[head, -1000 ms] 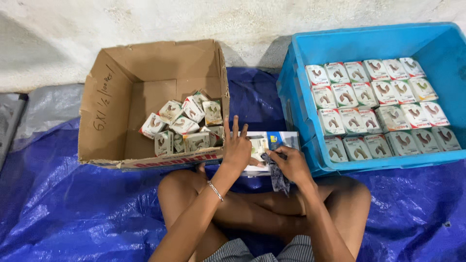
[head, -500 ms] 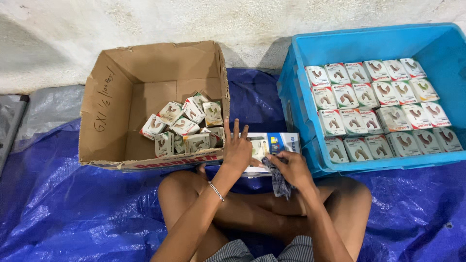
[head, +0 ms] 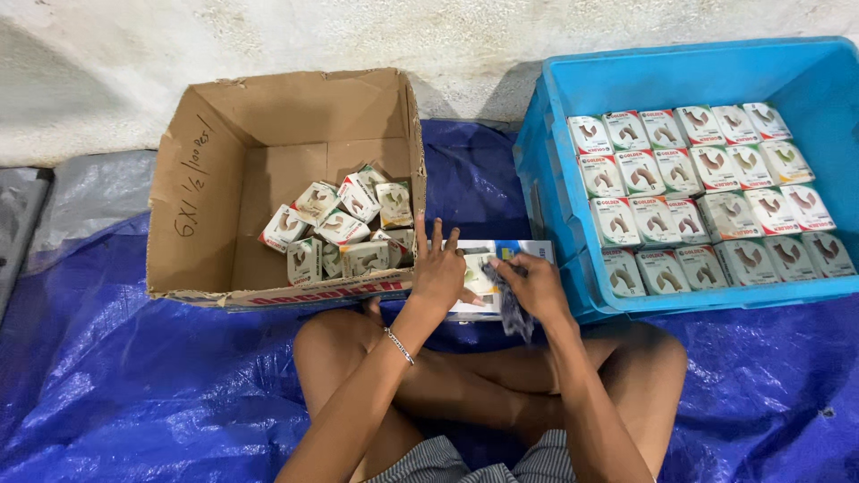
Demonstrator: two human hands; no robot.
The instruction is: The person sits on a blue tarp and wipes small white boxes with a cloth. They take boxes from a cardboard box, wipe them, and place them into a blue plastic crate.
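Little has moved since half a second ago: both hands remain on the flat box (head: 488,268) lying on the tarp (head: 134,376) in front of my crossed legs, between the carton (head: 192,224) and the crate (head: 555,179). My right hand (head: 537,286) has shifted slightly with the cloth (head: 512,309).

Left hand (head: 438,273): palm down on the left part of the flat box, fingers (head: 437,234) spread apart and straight, tips pointing toward the carton. It presses the box flat and grips nothing.

Right hand: fingers curled together, clamped on a dark patterned cloth. The cloth hangs from below the hand and touches the box's right half. The box surface shows between the two hands.

Flat box: white with a blue corner, its far edge just beside the crate's near wall.

Carton: open, brown cardboard, holding a loose heap of small packs (head: 344,228), tilted at various angles.

Crate: blue plastic, holding similar packs laid face up in neat rows (head: 698,192).
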